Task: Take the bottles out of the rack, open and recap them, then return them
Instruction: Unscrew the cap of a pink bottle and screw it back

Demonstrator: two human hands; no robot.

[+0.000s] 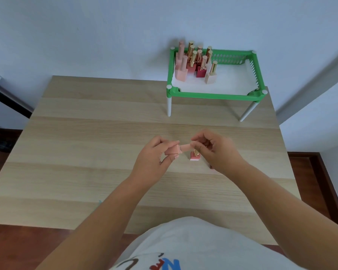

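Well forward of the green plastic rack [215,95], I am pinching a small, light, rigid peach square bottle [171,150] in my left hand [151,159]; my right hand [216,151] is closing fingertips on its slim peach cap [185,147], probably the best twisting hold.

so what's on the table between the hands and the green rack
Nothing: in the head view the table is bare wood between the hands and the rack. The small pink bottle stands under the right hand, not in that stretch.

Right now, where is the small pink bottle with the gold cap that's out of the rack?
In the head view, the small pink bottle stands on the table, just under the right hand, well in front of the green rack.
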